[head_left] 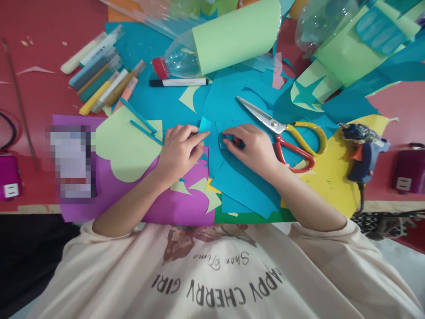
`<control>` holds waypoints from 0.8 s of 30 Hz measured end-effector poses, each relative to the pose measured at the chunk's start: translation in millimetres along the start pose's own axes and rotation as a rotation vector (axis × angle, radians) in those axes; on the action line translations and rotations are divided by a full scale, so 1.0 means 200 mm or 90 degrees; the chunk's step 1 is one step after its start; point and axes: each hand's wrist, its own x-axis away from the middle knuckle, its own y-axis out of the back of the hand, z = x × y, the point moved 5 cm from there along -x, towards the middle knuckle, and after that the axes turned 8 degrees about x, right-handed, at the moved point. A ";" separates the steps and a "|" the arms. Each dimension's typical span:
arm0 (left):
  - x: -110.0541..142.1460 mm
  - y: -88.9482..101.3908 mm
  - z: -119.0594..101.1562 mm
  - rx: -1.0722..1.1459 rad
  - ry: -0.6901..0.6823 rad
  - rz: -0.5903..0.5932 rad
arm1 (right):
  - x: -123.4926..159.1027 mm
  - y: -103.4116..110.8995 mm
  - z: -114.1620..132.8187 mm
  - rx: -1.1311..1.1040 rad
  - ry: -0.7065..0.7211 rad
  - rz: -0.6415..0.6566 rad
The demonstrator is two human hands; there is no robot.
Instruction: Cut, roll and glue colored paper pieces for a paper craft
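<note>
My left hand (181, 148) is closed, with a small blue paper piece (204, 125) at its index and middle fingers. Facing it across a short gap, my right hand (252, 144) has curled fingers with thumb and index close together, low over the blue paper sheets (242, 181). Whatever lies between those fingertips is hard to make out against the blue. Scissors (278, 127) with one yellow and one red handle lie just right of my right hand, blades slightly apart. Beside my left hand are a light green cloud-shaped paper (129, 150) and narrow blue paper strips (138, 116).
A plastic bottle (239, 37) wrapped in light green paper lies at the back, with a black-and-white marker (186, 82) before it. Several markers (99, 77) sit back left. A glue gun (363, 153) rests on yellow paper at right. A blurred-out phone-like object (75, 164) lies left.
</note>
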 end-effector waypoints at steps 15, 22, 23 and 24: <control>-0.01 -0.01 -0.05 0.010 -0.008 0.127 | 0.02 -0.04 0.02 0.020 0.125 -0.026; -0.01 -0.03 -0.07 -0.066 -0.015 0.162 | 0.02 -0.04 0.03 0.029 0.115 -0.017; -0.01 -0.03 -0.07 -0.089 -0.011 0.164 | 0.02 -0.04 0.03 0.031 0.114 -0.019; -0.01 -0.03 -0.06 -0.109 -0.006 0.164 | 0.02 -0.04 0.03 0.034 0.113 -0.021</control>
